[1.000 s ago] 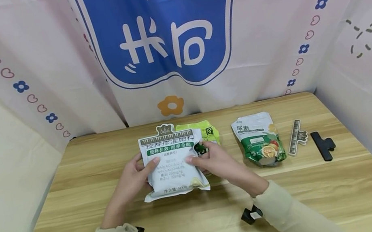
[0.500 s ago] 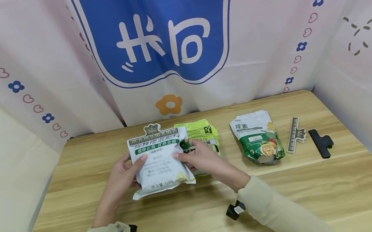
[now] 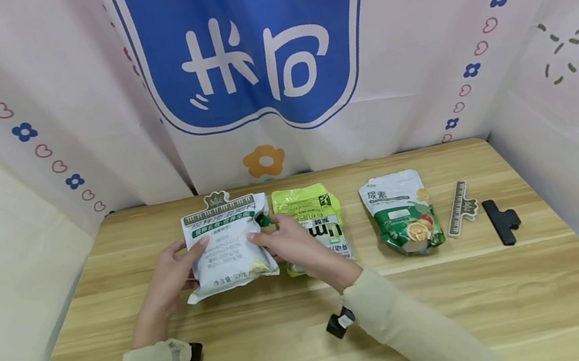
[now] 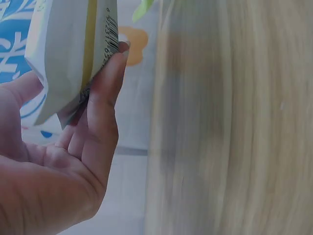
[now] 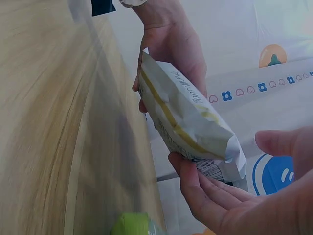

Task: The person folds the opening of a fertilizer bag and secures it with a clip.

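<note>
A white bag (image 3: 229,251) with green print is held up between both hands, its top edge closed by a piano-key clip (image 3: 218,208). The left hand (image 3: 170,277) grips its left side, thumb on the front. On the right side the right hand (image 3: 297,244) holds it, thumb on the front and fingers behind. In the left wrist view the left hand (image 4: 63,156) has its fingers under the bag (image 4: 68,54). The right wrist view shows the bag (image 5: 186,117) tilted, with fingers of the right hand (image 5: 234,191) beneath it.
On the wooden table (image 3: 272,349), a lime-green bag (image 3: 313,221) lies just right of the held bag. Farther right are a white and green pouch (image 3: 401,213), a second piano-key clip (image 3: 461,209) and a black clip (image 3: 502,221). A printed curtain (image 3: 418,57) hangs behind.
Both hands have moved left with the white bag, which has tilted somewhat. More of the lime-green bag behind it shows.
</note>
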### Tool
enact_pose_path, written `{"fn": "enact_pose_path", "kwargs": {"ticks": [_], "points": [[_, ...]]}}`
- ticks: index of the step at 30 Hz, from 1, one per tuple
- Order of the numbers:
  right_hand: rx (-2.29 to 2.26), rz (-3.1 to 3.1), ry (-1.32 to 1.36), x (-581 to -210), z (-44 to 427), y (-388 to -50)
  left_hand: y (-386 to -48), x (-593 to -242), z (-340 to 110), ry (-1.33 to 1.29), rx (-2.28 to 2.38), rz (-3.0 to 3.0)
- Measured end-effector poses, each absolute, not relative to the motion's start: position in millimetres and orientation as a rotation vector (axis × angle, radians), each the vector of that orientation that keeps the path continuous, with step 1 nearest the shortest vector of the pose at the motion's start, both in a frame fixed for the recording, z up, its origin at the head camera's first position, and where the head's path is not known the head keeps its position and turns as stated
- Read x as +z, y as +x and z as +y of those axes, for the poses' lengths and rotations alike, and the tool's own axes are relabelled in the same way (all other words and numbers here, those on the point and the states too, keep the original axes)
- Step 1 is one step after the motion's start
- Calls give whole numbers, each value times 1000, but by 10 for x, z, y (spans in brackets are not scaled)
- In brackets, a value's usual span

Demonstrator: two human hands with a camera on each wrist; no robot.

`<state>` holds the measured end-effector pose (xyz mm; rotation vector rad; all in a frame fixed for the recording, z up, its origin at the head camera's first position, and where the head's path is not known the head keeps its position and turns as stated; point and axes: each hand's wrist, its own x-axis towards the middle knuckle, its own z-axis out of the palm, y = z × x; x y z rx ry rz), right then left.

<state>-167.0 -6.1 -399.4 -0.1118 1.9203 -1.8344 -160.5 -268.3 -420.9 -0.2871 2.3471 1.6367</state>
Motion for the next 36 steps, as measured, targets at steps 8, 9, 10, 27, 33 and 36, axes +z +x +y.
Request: {"fn": "enact_pose_path", "kwargs": {"ticks": [8, 9, 10, 27, 33, 36], "points": [[-1826, 1891, -85, -4067, -233, -1746, -1650, -4288, -2744, -411, 1631, 2394], [-1821, 1894, -78, -4082, -243, -1760, -1657, -4304, -2743, -429, 1631, 2400], [-1814, 1898, -71, -4096, -251, -1774, -1664, -4318, -2742, -447, 1630, 2406], [-1871, 1595, 105, -4200, -493, -1962, -1673, -4383, -2807, -509, 1433, 2561], [-1901, 1589, 187, -4218, -544, -1987, -1668, -4397, -2829, -505, 1421, 2577], [-1892, 1590, 199, -4213, -542, -2001, -1658, -4397, -2840, -507, 1383, 2586]]}}
